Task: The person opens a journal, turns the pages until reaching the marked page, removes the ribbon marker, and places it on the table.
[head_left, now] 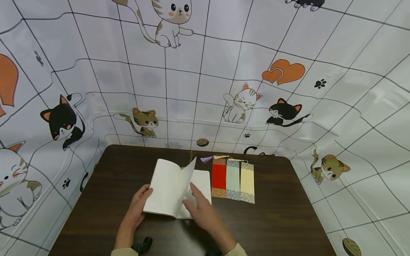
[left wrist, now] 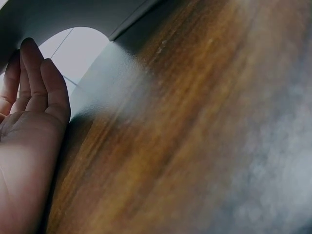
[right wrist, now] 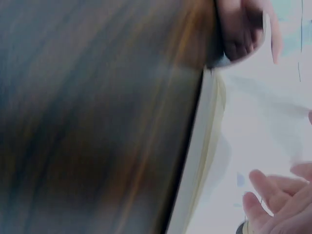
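Observation:
An open book (head_left: 166, 185) with blank-looking pages lies on the dark wooden table. My left hand (head_left: 137, 204) grips its left edge, thumb on the page and fingers behind; in the left wrist view that hand (left wrist: 34, 112) shows its fingers reaching up under the cover. One page (head_left: 189, 174) stands raised near the middle. Beside it my right hand (head_left: 205, 211) is over the right-hand page, fingers fairly straight and thumb apart. The right wrist view shows the right hand (right wrist: 285, 204) with fingers extended by the white pages; contact with the raised page is unclear.
Right of the book lie three bookmarks: red (head_left: 219, 175), pale green (head_left: 232, 179) and cream (head_left: 247, 182). A purple tassel (head_left: 206, 159) lies at their top, and a green tassel (head_left: 192, 155) sticks out behind the book. A cat-patterned white sheet (head_left: 182, 81) surrounds the table (head_left: 282, 220).

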A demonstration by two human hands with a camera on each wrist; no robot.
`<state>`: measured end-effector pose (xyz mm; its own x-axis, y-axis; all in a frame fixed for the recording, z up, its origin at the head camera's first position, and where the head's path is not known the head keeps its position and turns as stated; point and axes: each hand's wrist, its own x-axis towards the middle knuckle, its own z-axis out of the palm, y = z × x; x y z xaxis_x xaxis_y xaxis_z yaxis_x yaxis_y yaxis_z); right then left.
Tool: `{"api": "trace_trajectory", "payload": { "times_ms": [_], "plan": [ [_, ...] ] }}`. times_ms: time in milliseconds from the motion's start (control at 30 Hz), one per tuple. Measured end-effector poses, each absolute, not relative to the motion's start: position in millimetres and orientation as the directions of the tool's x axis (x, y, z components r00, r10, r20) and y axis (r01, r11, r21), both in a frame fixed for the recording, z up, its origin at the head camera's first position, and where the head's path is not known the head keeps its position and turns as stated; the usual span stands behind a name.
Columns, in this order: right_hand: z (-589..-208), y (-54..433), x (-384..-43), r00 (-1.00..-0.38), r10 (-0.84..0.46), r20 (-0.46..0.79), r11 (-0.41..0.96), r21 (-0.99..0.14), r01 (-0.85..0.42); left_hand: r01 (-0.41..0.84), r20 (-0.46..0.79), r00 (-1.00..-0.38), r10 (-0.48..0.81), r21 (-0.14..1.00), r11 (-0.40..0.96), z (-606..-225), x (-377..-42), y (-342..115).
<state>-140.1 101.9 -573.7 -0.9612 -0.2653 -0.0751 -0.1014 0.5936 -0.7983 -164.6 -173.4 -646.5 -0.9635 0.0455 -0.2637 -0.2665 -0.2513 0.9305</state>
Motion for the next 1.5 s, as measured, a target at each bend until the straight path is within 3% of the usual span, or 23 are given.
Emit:
{"api": "trace_trajectory", "payload": {
  "times_ms": [300, 600, 933, 1167, 1267, 1500],
  "plan": [
    [-575, 81, -132, -0.882, -0.47, -0.03, 0.623, -0.72, -0.308, -0.255, -0.242, -0.967, 0.081, 0.93, -0.265, -647, -164, -175],
    [-577, 75, -127, -0.812, -0.575, -0.105, 0.679, -0.614, -0.402, -0.236, -0.219, -0.972, 0.09, 0.934, -0.269, -648, -163, -175],
    [-580, 70, -123, -0.818, -0.563, -0.12, 0.673, -0.642, -0.368, -0.19, -0.18, -0.981, 0.066, 0.954, -0.23, -645, -162, -173],
    [-586, 74, -131, -0.874, -0.453, -0.174, 0.623, -0.764, -0.17, -0.233, -0.227, -0.972, 0.051, 0.947, -0.219, -646, -162, -171],
    [-590, 81, -137, -0.893, -0.42, -0.163, 0.674, -0.715, -0.186, -0.233, -0.229, -0.973, 0.044, 0.949, -0.214, -646, -162, -172],
    [-593, 98, -143, -0.882, -0.441, -0.165, 0.829, -0.453, -0.329, -0.244, -0.241, -0.97, 0.043, 0.944, -0.222, -646, -163, -173]
  ]
}}
